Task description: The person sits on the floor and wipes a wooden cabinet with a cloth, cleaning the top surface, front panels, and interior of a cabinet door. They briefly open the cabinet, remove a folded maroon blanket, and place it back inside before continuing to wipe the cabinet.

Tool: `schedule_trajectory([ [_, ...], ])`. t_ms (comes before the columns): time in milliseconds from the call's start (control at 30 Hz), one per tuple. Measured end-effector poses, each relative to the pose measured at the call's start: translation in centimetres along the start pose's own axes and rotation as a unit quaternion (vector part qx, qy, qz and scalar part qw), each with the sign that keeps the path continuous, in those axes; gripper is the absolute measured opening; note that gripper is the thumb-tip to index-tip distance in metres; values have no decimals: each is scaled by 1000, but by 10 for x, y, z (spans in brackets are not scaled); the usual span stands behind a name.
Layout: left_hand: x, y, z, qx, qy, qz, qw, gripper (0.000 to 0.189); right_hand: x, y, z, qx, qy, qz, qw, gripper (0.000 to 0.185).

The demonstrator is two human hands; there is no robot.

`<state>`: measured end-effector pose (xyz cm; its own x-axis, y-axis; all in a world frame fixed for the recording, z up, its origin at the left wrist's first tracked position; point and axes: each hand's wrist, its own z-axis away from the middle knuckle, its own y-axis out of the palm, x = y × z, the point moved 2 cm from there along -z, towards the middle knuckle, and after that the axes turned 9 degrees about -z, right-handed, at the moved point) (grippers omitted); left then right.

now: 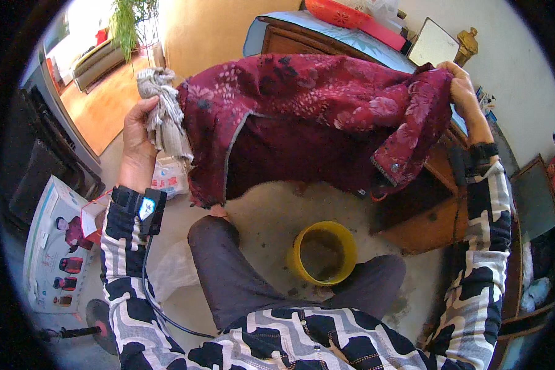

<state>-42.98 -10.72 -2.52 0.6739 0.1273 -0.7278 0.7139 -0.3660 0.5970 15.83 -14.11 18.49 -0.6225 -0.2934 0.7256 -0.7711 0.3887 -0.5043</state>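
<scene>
A dark red garment [300, 95] with a pale floral pattern is stretched across the view in front of me. My right hand [461, 88] pinches its upper right end. Below that hand hangs a narrow part with a metal snap, perhaps a cuff. My left hand [139, 122] grips a bunched, greyish-white cloth [166, 115] against the garment's left end. Whether those fingers also hold the red fabric is hidden by the cloth. The garment's plain, darker inner side shows under a curved pale edging. Between my knees stands a yellow bucket [299, 259] containing murky liquid.
A wooden cabinet [300, 41] with a blue patterned cover stands beyond the garment, bearing a red tray [335, 14] and a mirror [434, 42]. A printed cardboard box [51, 259] and a plastic bag [171, 178] are at left. A cable [166, 319] runs from my left wrist.
</scene>
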Motion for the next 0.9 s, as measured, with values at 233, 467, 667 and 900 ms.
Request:
schedule_trajectory([
  [233, -3, 64, -25, 20, 32, 12, 999, 32, -58, 18, -8, -152, -8, 146, 977, 31],
  [467, 47, 134, -49, 37, 4, 59, 998, 28, -78, 93, 68, -102, 153, -159, 970, 26],
  [667, 102, 194, -54, 79, -56, 95, 991, 27, -68, 188, 177, 70, 257, -349, 899, 51],
  [900, 153, 251, -27, 174, -163, 107, 965, 31, -63, 257, 220, 151, 101, -477, 860, 71],
])
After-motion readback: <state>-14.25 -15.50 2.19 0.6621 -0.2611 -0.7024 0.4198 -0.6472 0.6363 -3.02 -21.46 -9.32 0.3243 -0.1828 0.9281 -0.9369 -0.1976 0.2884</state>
